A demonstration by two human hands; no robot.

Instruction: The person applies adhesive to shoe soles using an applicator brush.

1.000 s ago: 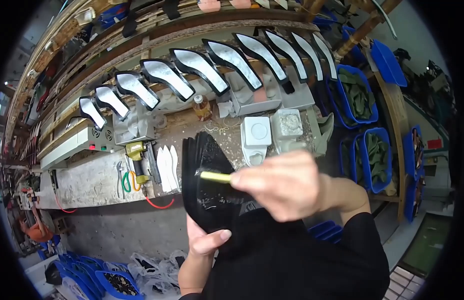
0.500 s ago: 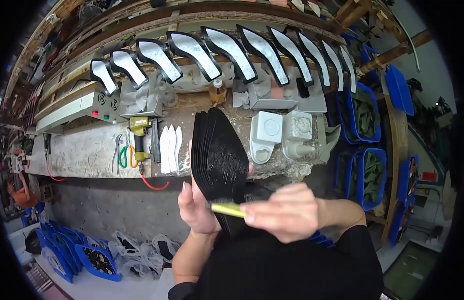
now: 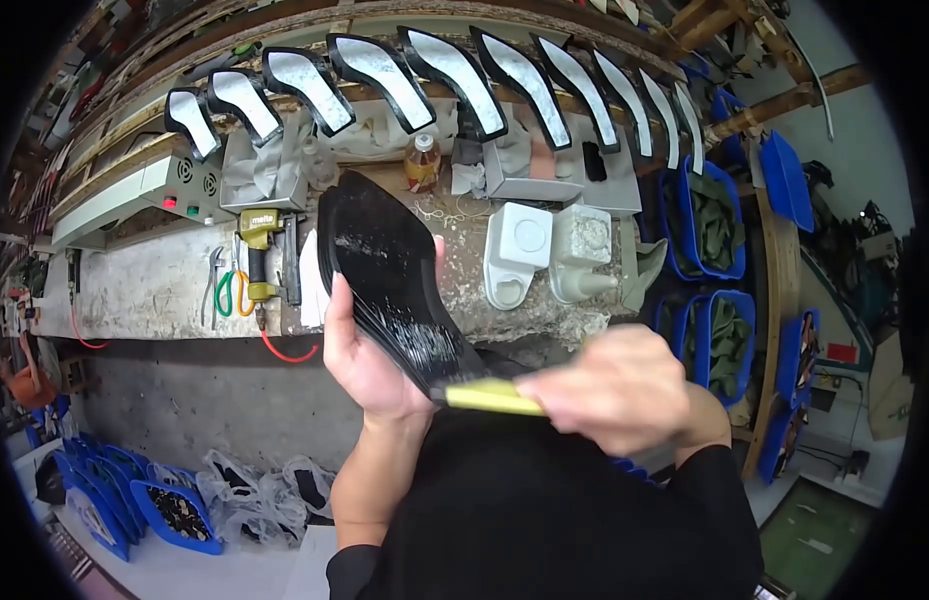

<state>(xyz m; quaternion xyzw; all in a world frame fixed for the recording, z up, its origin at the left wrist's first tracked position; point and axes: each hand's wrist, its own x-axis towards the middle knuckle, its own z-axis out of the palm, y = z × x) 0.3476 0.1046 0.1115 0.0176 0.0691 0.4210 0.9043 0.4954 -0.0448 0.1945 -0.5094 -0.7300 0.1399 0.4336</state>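
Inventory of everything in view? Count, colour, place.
Soles: stack, count unclear, black, centre.
Brush: one, yellow, at soles' end.
Bench: one, grey, middle.
Rack pieces: ten, black-edged white, top.
Nail gun: one, olive, bench left.
Vented box: one, pale grey, bench left.
Bottle: one, amber, bench back.
Containers: two, white, bench right.
Bins: several, blue, right and lower left.
Bags: several, clear, lower left.
Person: one, orange top, far left.
Left grip: one, under soles.
Right grip: one, on brush.

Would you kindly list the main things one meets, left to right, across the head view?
Long pale box, olive-green power tool, left hand holding black soles, yellow-handled brush, right hand, lower blue bin of green cloth.
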